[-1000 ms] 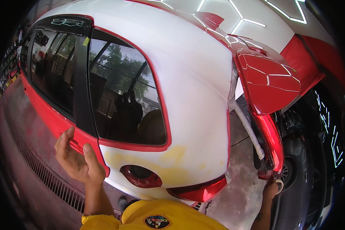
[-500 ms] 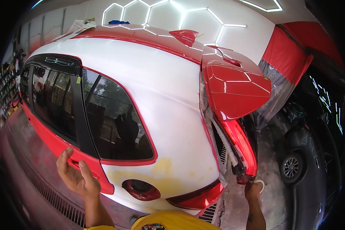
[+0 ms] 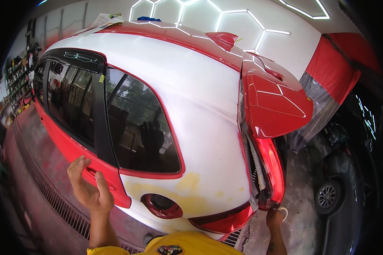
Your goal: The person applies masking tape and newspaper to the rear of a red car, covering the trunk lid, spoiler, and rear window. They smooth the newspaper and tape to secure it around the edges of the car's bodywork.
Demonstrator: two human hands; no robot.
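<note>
My left hand (image 3: 89, 187) is raised beside the red rear door (image 3: 76, 155) of a car, fingers curved and spread from the thumb, holding nothing. Before me is the car's rear quarter panel (image 3: 208, 148), mostly matte white with yellowish patches around the round red fuel-filler recess (image 3: 161, 207). At the lower right, my right hand (image 3: 275, 217) is closed on a cream roll of tape (image 3: 285, 211), just below the bottom end of the raised tailgate's red light (image 3: 273, 170). Its fingers are partly hidden. A red tail light (image 3: 223, 219) sits at the panel's lower corner.
The red tailgate (image 3: 276, 104) juts out on the right, with a dark car (image 3: 344, 195) beyond it. A floor grate (image 3: 51, 195) runs along the left. Stocked shelves (image 3: 19, 85) stand at the far left. A blue cloth (image 3: 149, 18) lies on the roof.
The view has shifted, so the car sits farther right in it. My left hand stays raised with its fingers apart. My right hand remains by the tailgate's lower end with the tape roll.
</note>
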